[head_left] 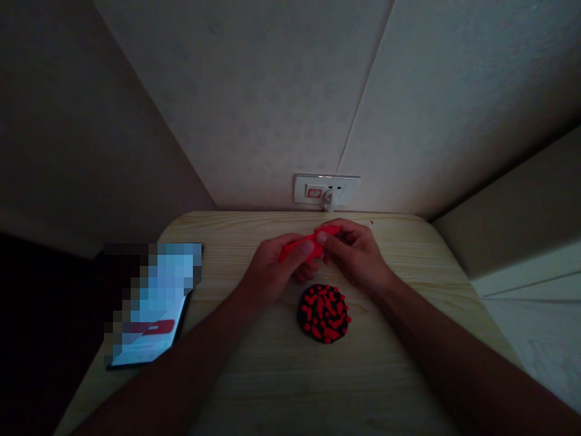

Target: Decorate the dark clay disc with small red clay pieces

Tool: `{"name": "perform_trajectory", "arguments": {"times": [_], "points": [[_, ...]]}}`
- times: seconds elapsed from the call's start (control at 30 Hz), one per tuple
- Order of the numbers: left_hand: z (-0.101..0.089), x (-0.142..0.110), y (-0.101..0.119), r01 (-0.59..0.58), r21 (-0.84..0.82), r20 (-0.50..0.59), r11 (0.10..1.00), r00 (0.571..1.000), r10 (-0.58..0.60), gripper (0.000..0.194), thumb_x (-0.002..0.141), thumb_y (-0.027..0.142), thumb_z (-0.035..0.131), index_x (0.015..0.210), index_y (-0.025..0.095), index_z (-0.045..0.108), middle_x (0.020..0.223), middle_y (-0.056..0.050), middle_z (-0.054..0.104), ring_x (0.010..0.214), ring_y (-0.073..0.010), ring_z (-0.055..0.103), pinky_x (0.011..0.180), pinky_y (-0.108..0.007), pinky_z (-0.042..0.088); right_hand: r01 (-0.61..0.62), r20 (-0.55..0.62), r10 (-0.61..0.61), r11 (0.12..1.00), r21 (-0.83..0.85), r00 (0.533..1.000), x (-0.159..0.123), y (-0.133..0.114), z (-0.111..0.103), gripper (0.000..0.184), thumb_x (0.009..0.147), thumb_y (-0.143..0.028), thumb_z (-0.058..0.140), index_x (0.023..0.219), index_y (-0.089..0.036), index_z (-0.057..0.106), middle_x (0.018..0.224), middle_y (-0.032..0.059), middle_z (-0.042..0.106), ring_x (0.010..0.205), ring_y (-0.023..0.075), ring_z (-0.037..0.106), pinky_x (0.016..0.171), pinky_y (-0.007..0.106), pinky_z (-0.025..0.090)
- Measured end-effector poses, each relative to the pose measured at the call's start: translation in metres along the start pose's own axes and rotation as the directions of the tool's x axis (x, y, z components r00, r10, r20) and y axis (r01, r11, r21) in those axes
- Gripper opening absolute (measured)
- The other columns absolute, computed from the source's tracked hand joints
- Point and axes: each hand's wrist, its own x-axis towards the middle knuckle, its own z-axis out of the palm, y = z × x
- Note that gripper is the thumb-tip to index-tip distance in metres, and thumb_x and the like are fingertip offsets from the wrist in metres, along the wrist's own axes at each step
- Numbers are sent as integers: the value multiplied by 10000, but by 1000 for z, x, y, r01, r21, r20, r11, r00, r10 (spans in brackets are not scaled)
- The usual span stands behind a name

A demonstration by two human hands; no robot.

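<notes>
A soft-looking red lump, like modelling clay (313,246), is held between both hands above the far part of the table. My left hand (279,260) is closed on its left part, with the thumb lying across the top. At the other end, my right hand (351,245) pinches it between thumb and fingers. Just below the hands, on the tabletop, lies a round black disc (300,315) dotted with small red pieces (330,333) of various shapes. Neither hand touches the disc.
The light wooden table (272,375) ends at a wall with a socket plate (349,189) and a white plug (331,198). A lit tablet or phone (157,303), partly pixelated, rests at the left edge. A tiny red crumb (371,222) lies near the back edge.
</notes>
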Motion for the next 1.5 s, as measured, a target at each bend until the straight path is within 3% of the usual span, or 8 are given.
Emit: {"name": "perform_trajectory", "arguments": {"times": [0.07,0.3,0.43,0.63,0.87,1.1,1.23,1.5], "points": [[-2,1,-2,15,-25,31,1000,999,-14,515,911,626,641,835,143,802,727,-94,781,609,-197,708,604,-289,566,23,3,-23,1000,-12,1000,0,-1,0,250,740,-386,920,865,-209,796,694,-9,717,560,120,595,524,246,476],[-5,4,0,-21,29,69,999,997,19,398,921,524,661,865,170,836,822,-79,790,835,-246,712,869,-355,538,84,20,-83,994,-67,996,-1,-7,4,248,715,-386,933,880,-228,836,824,4,698,707,135,632,667,272,514],[-4,3,0,-72,119,18,990,997,70,404,944,525,644,837,180,824,803,-55,758,810,-229,655,802,-324,494,87,0,-88,990,-115,996,0,-8,4,337,751,-406,909,1044,-255,836,910,24,735,789,159,648,740,288,520],[-4,2,4,-92,172,-11,981,995,96,314,923,441,689,815,188,839,739,-42,739,780,-225,647,762,-311,470,110,7,-110,986,-128,994,-1,-9,5,197,757,-422,899,783,-233,847,937,49,732,903,200,657,858,319,519],[-1,1,4,-56,120,20,991,998,54,348,892,481,713,766,182,838,738,-62,771,747,-224,674,728,-309,497,63,27,-62,996,-57,998,-1,-1,1,197,818,-401,847,772,-212,812,785,14,691,717,162,618,708,299,514],[0,3,2,10,90,3,996,1000,-10,420,939,537,654,826,167,818,674,-64,746,525,-147,564,493,-254,376,78,42,-76,996,-53,996,-2,-5,5,185,748,-384,909,782,-220,830,880,32,741,823,177,663,785,302,529],[-4,4,2,-5,99,-8,995,1000,6,322,916,478,699,847,189,823,680,-49,739,578,-159,599,521,-253,391,42,6,-42,999,-32,999,-1,-2,4,292,783,-464,871,968,-242,832,819,18,764,682,148,627,655,283,506],[-4,5,6,25,118,20,993,999,-27,337,911,468,690,788,189,832,765,-74,792,688,-199,690,635,-279,498,-14,4,14,999,-34,1000,0,-1,1,259,764,-435,893,802,-188,824,637,9,722,544,117,562,532,254,425]]}}
